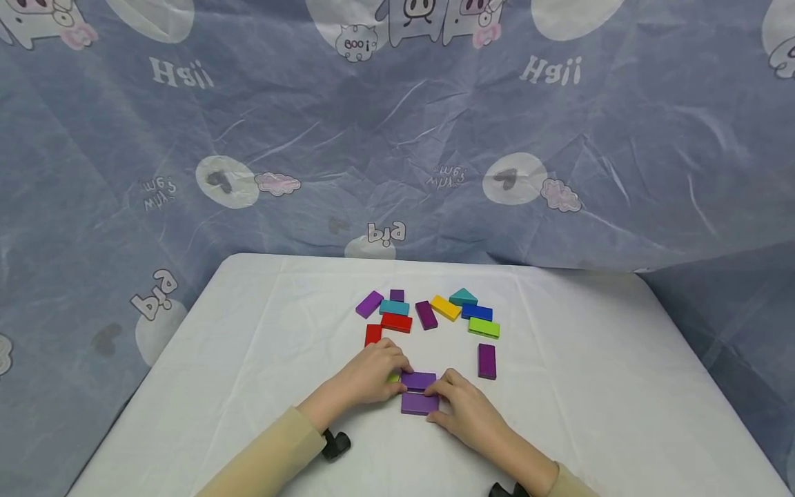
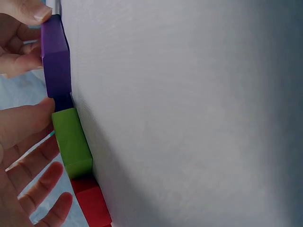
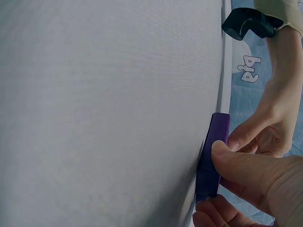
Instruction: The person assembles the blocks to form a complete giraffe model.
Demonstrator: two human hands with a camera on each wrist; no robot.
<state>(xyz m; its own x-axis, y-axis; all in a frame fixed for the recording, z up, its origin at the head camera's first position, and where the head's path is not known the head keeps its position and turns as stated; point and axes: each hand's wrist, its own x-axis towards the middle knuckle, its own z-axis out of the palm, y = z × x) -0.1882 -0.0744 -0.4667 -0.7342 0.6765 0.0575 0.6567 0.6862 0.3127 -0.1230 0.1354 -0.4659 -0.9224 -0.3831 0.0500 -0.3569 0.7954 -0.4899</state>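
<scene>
Purple rectangular block (image 1: pixel 416 404), lower ctr: prob. light, stiff; grip long sides. R hand (image 1: pixel 466 407) pinches it, L hand (image 1: pixel 371 374) its purple twin (image 1: pixel 419 381) above.

Your purple block pair (image 1: pixel 419 404) looks smooth, low-gloss; wood or plastic, can't tell. White cover (image 1: pixel 559 400) under it reads matt, cloth-like. Blue sheet (image 1: pixel 366 124) behind it: wrinkled, plasticky sheen; your tan sleeve (image 1: pixel 267 449) left of it: matt cloth.

Paired blocks (image 1: pixel 417 402): purple | triangular block (image 1: pixel 463 297): teal | tabletop (image 1: pixel 596 400): plain white | sleeve (image 1: pixel 267 452): beige | wrist mount (image 1: pixel 336 446): black | backdrop (image 1: pixel 373 131): grey-blue, printed with pigs, pink clouds, white lettering
</scene>
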